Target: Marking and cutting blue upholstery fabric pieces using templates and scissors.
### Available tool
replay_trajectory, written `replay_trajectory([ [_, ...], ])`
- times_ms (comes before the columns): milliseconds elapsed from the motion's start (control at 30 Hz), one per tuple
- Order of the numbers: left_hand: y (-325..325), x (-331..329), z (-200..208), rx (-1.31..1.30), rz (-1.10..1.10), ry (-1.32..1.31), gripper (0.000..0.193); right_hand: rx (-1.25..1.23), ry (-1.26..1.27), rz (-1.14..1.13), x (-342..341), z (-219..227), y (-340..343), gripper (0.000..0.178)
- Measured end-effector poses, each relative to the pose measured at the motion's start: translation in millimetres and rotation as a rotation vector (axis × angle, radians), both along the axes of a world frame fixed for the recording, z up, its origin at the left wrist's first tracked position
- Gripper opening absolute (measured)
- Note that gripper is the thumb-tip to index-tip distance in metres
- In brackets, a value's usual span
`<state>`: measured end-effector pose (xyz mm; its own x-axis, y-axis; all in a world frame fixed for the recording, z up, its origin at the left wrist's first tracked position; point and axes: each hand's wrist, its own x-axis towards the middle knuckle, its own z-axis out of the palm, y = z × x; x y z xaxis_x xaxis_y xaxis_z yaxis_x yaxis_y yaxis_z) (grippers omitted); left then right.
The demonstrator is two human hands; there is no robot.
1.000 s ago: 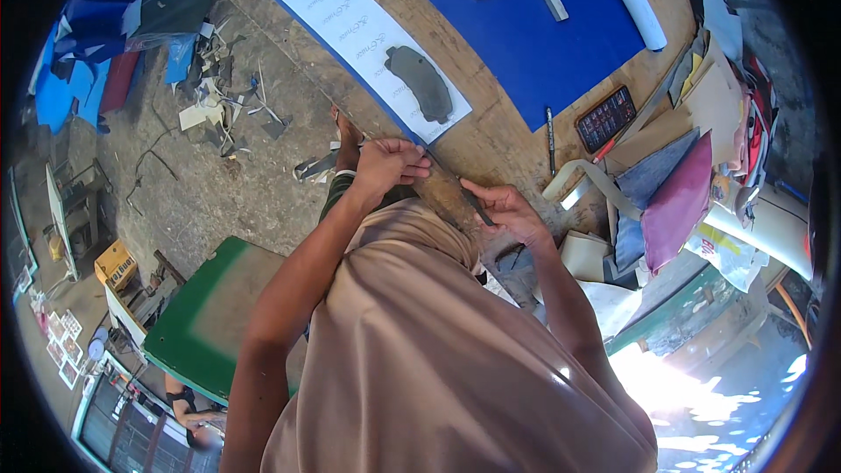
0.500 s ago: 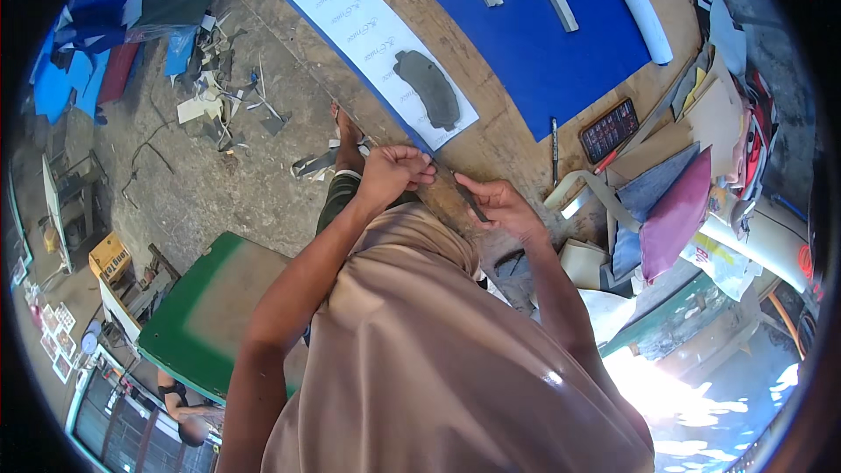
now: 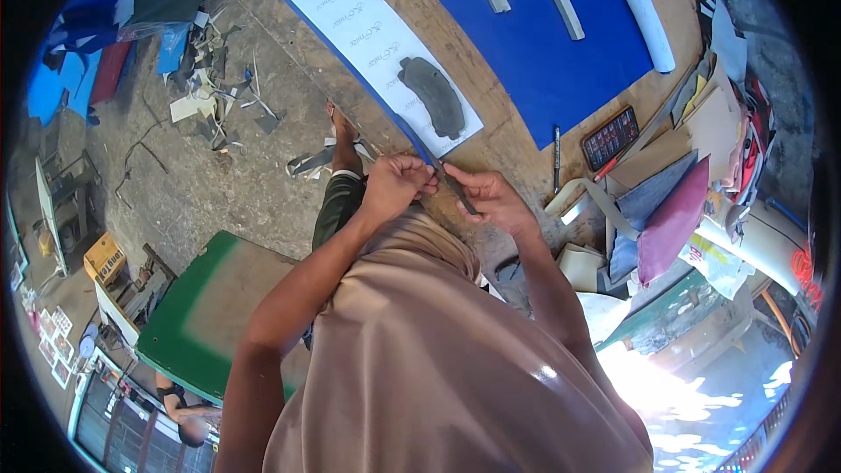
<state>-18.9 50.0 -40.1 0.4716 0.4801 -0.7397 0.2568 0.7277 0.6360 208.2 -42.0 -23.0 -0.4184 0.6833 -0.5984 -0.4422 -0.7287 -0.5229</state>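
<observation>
A long strip of sheet material (image 3: pixel 372 39), white on its upper face with a blue edge, lies on the wooden table. At its near end my left hand (image 3: pixel 396 186) is closed, thumb and fingertips pinched on the blue edge. My right hand (image 3: pixel 498 201) grips a dark, narrow, knife-like tool (image 3: pixel 459 193), its upper end at the strip's near corner, close to the left fingertips. Whether its tip touches the material is too small to tell. On the strip rests a dark grey, curved, flat block (image 3: pixel 431 96); part of a similar one shows at the top edge.
Right of the strip lies a blue sheet (image 3: pixel 561 79) with two pale bars on it and a white roll (image 3: pixel 638 9) beside it. A pen (image 3: pixel 556 158) and a phone (image 3: pixel 611 137) are nearby. Fabric pieces (image 3: pixel 674 219) pile at the right. Scraps (image 3: pixel 210 105) litter the floor.
My right hand has moved slightly left with the tool, whose upper end now meets the strip's corner by my left fingers. My left hand stays nearly in place, still pinching.
</observation>
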Motion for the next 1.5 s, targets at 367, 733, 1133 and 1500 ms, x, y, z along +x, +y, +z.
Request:
replay_trajectory([
  [367, -6, -3, -9, 0.083, 0.048, -0.158, 0.016, 0.003, -0.033, -0.002, -15, 1, 42, 0.071],
  [733, 1, -8, -2, 0.193, -0.093, -0.051, 0.017, -0.008, -0.028, -0.033, -32, 4, 78, 0.073],
  [1133, -2, -9, -9, 0.149, -0.063, -0.168, 0.023, 0.063, -0.096, -0.052, -54, 3, 118, 0.065],
  [1500, 3, -12, -9, 0.297, -0.113, -0.124, 0.017, -0.034, -0.094, -0.085, -69, 20, 164, 0.065],
])
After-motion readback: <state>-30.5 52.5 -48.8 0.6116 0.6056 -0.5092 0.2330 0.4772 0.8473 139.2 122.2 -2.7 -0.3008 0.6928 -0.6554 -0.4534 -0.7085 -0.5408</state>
